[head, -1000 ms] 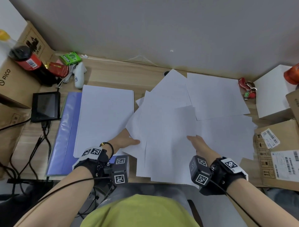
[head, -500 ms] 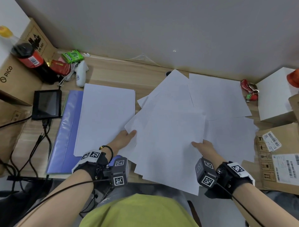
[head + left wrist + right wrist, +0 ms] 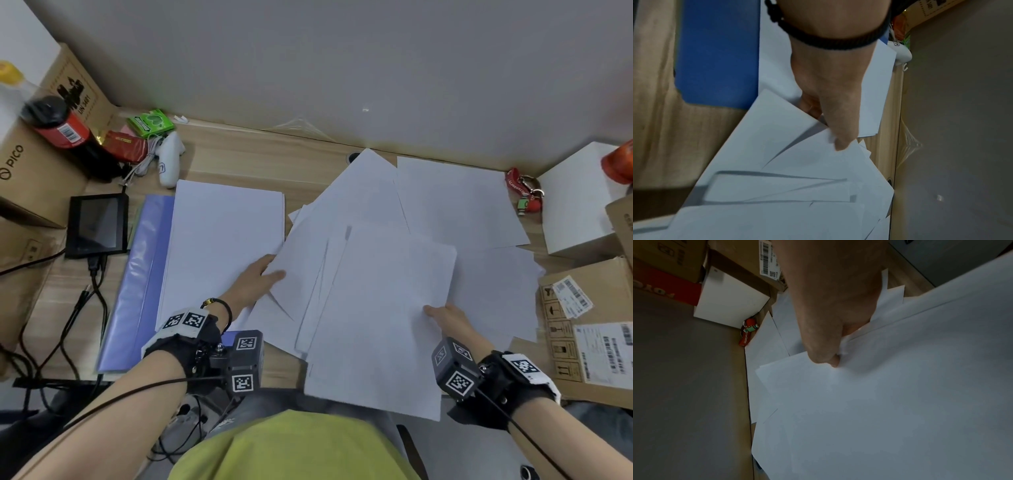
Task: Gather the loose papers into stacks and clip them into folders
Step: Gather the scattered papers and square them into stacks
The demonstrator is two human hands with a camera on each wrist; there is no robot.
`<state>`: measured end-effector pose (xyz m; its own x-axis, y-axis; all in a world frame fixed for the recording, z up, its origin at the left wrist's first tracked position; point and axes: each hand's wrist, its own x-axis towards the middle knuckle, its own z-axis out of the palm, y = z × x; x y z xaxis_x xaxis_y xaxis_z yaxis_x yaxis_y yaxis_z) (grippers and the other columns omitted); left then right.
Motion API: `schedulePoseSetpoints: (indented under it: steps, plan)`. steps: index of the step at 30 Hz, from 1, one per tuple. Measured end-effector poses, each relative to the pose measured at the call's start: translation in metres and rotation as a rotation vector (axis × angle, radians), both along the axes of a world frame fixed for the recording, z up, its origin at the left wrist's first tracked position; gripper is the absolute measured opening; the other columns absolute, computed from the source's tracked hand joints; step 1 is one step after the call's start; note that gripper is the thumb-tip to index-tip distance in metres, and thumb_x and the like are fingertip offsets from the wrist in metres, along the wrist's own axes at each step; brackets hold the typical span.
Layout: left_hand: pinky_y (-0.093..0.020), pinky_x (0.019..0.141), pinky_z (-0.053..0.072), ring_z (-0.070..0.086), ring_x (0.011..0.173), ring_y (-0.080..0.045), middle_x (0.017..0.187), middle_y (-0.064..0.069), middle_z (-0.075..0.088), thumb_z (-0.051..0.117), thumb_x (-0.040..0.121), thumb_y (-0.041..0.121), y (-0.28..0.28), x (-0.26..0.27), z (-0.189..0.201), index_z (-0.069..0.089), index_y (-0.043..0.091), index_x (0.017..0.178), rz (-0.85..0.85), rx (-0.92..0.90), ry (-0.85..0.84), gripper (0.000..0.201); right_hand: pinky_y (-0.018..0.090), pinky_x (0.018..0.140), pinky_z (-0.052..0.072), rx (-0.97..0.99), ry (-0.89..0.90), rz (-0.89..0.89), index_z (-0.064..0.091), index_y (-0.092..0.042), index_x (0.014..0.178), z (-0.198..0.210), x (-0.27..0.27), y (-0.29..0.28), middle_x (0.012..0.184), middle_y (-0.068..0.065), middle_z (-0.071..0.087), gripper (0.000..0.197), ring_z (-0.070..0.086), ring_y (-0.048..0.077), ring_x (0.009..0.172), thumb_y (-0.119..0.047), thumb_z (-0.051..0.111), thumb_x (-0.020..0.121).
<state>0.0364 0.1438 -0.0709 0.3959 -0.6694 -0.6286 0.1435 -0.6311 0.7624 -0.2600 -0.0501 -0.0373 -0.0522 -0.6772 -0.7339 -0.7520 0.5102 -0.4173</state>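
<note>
The left hand [image 3: 255, 279] is pinching the left edge of the fanned bundle of loose white paper sheets [image 3: 373, 308], thumb on top and fingers tucked underneath in the left wrist view; the right hand [image 3: 447, 317] is gripping the bundle's right edge the same way, thumb curled over the top sheet [image 3: 890, 394]; the bundle is sitting in the centre of the head view, its lower edge hanging past the front edge of the light wooden desk [image 3: 239, 161]; more single white sheets [image 3: 455, 202] are lying flat behind it, toward the upper right; a squared white paper stack [image 3: 226, 246] is resting on the open blue plastic folder [image 3: 137, 281] at centre left, just beside the left hand; the sheets in the bundle are lying at different angles, so, as I judge it, the lower ones could be slipping out and dropping off the desk front if the pinch is catching only the top few; squeezing harder could be creasing the edges; swinging left could be knocking the squared stack askew
</note>
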Motion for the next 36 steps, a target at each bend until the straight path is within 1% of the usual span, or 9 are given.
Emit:
schedulePoseSetpoints:
  steps: [2,4,7,9,12,16,23,30,36]
  plan:
    - [-0.032,0.079,0.044,0.057,0.086,-0.018,0.091,0.003,0.062,0.052,0.092,0.047,-0.002,0.003,0.000,0.061,0.027,0.086,0.028,0.035,-0.059,0.022,0.032,0.063,0.041,0.004,-0.044,-0.025,0.048,0.007,0.129,-0.002,0.000,0.002,0.106,0.013,0.053,0.036,0.051,0.026,0.093,-0.006,0.051,0.095]
    - [-0.030,0.069,0.037,0.049,0.076,-0.019,0.078,-0.003,0.053,0.050,0.093,0.043,-0.002,0.005,-0.003,0.059,0.017,0.081,0.034,0.048,-0.116,0.030,0.026,0.054,0.039,-0.009,-0.056,-0.039,0.048,0.008,0.129,-0.002,0.001,0.002,0.101,0.012,0.054,0.036,0.051,0.025,0.083,-0.006,0.051,0.095]
    - [-0.033,0.069,0.049,0.058,0.079,-0.028,0.088,-0.009,0.064,0.052,0.096,0.020,-0.002,0.005,-0.005,0.058,0.015,0.104,-0.011,0.078,-0.162,0.011,0.025,0.049,0.035,-0.037,-0.052,-0.055,0.040,0.010,0.132,-0.002,0.003,0.001,0.092,0.010,0.050,0.040,0.045,0.020,0.066,-0.007,0.049,0.096]
    - [-0.036,0.077,0.055,0.063,0.088,-0.030,0.100,-0.015,0.065,0.055,0.092,0.008,0.000,0.004,-0.002,0.047,0.024,0.125,-0.101,0.098,-0.052,0.037,0.026,0.048,0.033,-0.040,-0.052,-0.061,0.037,0.009,0.133,-0.004,0.002,0.000,0.094,0.010,0.049,0.042,0.045,0.023,0.068,-0.009,0.048,0.097]
    - [-0.021,0.064,0.051,0.061,0.084,-0.019,0.101,-0.011,0.061,0.053,0.087,-0.008,-0.003,-0.001,0.007,0.024,0.031,0.145,-0.280,0.136,0.067,0.075,0.017,0.040,0.040,-0.042,-0.076,-0.067,0.044,0.007,0.125,-0.009,0.003,-0.001,0.077,0.009,0.048,0.033,0.043,0.018,0.061,-0.009,0.048,0.097]
    - [-0.033,0.072,0.054,0.055,0.080,-0.025,0.094,-0.014,0.056,0.045,0.090,0.000,-0.018,-0.009,0.012,0.036,0.027,0.138,-0.194,0.216,0.114,0.055,0.031,0.062,0.049,0.084,-0.141,-0.044,0.051,-0.001,0.111,-0.012,0.015,0.005,0.091,0.015,0.059,0.019,0.053,0.025,0.067,-0.013,0.051,0.096]
    - [-0.028,0.070,0.049,0.057,0.080,-0.018,0.099,-0.005,0.060,0.057,0.096,0.028,-0.034,-0.021,0.014,0.045,0.019,0.120,-0.123,0.125,0.075,0.028,0.033,0.066,0.044,0.266,-0.318,-0.019,0.049,-0.010,0.084,-0.010,0.026,0.015,0.078,0.007,0.058,0.014,0.056,0.022,0.069,-0.006,0.050,0.097]
    - [-0.030,0.099,0.045,0.058,0.116,-0.022,0.127,-0.004,0.061,0.058,0.095,0.018,-0.036,-0.026,0.015,0.049,0.015,0.136,-0.273,0.022,-0.024,0.041,0.026,0.064,0.050,0.272,-0.367,0.022,0.054,-0.011,0.090,-0.010,0.028,0.018,0.090,0.006,0.063,0.011,0.061,0.017,0.080,-0.003,0.051,0.096]
    - [-0.036,0.096,0.052,0.066,0.108,-0.018,0.122,-0.001,0.067,0.064,0.092,0.016,-0.035,-0.011,0.028,0.059,0.015,0.127,-0.127,-0.120,0.145,0.036,0.035,0.097,0.041,0.148,-0.502,0.016,0.051,-0.017,0.110,-0.004,0.029,0.006,0.114,-0.002,0.060,0.024,0.056,0.016,0.106,-0.018,0.064,0.090]
